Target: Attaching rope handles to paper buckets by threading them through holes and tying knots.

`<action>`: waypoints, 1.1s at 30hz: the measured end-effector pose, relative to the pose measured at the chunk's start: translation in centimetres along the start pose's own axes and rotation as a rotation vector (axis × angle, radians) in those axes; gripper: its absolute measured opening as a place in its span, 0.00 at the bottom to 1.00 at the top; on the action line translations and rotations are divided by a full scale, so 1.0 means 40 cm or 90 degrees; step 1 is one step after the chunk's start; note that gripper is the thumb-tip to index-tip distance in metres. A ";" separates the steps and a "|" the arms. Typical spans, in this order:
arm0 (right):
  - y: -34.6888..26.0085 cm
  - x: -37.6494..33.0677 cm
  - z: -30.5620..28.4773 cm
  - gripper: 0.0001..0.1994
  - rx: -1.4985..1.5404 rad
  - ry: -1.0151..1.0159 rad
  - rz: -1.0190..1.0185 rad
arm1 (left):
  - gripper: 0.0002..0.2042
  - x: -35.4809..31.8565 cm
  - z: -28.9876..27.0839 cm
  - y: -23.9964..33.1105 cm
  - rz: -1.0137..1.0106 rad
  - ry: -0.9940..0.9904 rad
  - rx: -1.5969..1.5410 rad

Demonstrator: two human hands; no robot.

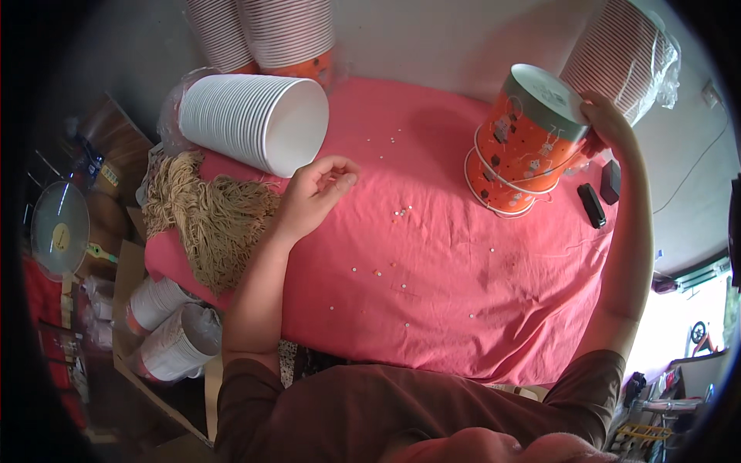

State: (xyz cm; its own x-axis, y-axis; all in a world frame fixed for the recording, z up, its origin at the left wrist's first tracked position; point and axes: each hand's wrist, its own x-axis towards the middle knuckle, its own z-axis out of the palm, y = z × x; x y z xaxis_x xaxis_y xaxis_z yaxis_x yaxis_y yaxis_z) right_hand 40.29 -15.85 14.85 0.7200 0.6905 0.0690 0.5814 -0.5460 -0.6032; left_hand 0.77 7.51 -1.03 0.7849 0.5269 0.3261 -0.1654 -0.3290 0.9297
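Observation:
My right hand [606, 127] grips an orange paper bucket [525, 131] with a grey-green base and small printed figures. This bucket is upside down and tilted, nested over another orange bucket [486, 193] whose lower part shows beneath it. My left hand [318, 193] hovers over the pink cloth, fingers loosely curled, the thumb close to the index finger, and nothing visible in it. Beside it lies a stack of white paper buckets [231, 119] on its side, open end toward the hand. A bundle of tan cords [220, 220] rests to the left of my forearm.
Small white and orange bits [401, 212] are scattered on the pink cloth [448, 285]. Two black blocks [592, 204] lie by the right edge. Tall bucket stacks [285, 35] stand at the back; another, plastic-wrapped stack [617, 58] leans far right. A cardboard box [130, 309] holds more buckets.

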 end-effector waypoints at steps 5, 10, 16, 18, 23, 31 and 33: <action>0.046 0.008 0.043 0.17 -0.015 -0.019 0.047 | 0.07 0.001 0.001 0.011 -0.009 -0.035 -0.005; 0.069 0.004 0.076 0.19 -0.023 -0.045 0.053 | 0.07 -0.002 0.001 0.012 -0.026 -0.044 -0.016; 0.089 -0.003 0.107 0.19 -0.033 -0.036 0.059 | 0.07 -0.002 0.008 0.015 -0.027 -0.058 -0.031; 0.097 -0.003 0.117 0.20 -0.028 -0.036 0.056 | 0.07 -0.003 0.008 0.019 -0.028 -0.059 -0.025; 0.154 0.010 0.143 0.18 -0.095 0.012 -0.038 | 0.07 -0.001 0.003 0.017 -0.043 -0.082 -0.028; 0.148 0.010 0.152 0.18 -0.044 0.010 -0.037 | 0.07 0.001 0.008 0.019 -0.029 -0.072 -0.034; 0.161 0.036 0.156 0.18 -0.021 0.010 -0.018 | 0.07 0.001 0.007 0.015 -0.021 -0.071 -0.037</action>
State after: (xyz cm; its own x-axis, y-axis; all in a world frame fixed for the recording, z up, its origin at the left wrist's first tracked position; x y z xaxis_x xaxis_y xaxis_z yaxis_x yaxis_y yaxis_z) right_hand 42.70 -15.44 6.09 0.7091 0.6982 0.0980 0.6135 -0.5425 -0.5739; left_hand 0.85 7.12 -0.52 0.8516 0.4451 0.2770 -0.1697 -0.2658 0.9490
